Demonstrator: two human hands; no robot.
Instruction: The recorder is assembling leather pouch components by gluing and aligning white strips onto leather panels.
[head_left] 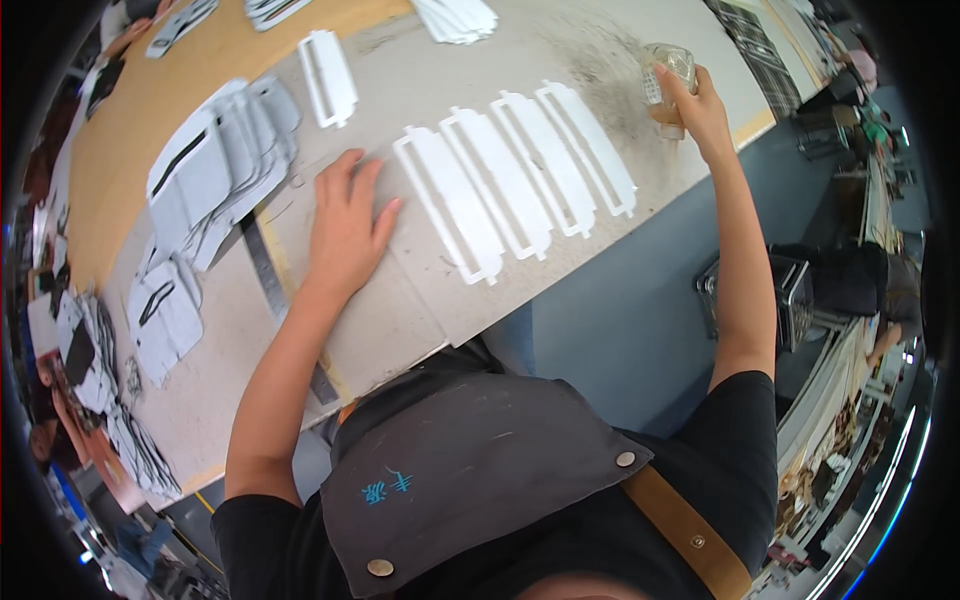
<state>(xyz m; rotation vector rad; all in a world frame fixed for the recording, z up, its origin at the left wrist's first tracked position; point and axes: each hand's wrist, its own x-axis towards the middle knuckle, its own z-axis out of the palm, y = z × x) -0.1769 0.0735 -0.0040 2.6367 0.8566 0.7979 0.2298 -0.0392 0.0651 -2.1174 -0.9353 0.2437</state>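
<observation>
My right hand (705, 112) is wrapped round a clear jar (672, 70) with a label and some yellowish-brown content, at the table's right edge. My left hand (347, 225) lies on the worktable (400, 310) with its fingers a little apart and nothing in them. Between my hands lie several long white pieces (520, 185) with slots and small end tabs, side by side in a slanting row. One more white slotted piece (327, 78) lies alone beyond my left hand. Left of that hand, grey fabric pieces (215, 165) are fanned out in an overlapping pile.
More grey pieces (165, 315) lie at the left, and white pieces (455, 18) are stacked at the far edge. Dark smudges mark the tabletop near the jar. A plaid cloth (755, 55) lies at the far right. Beyond the right edge stands a black crate (790, 300) near another person.
</observation>
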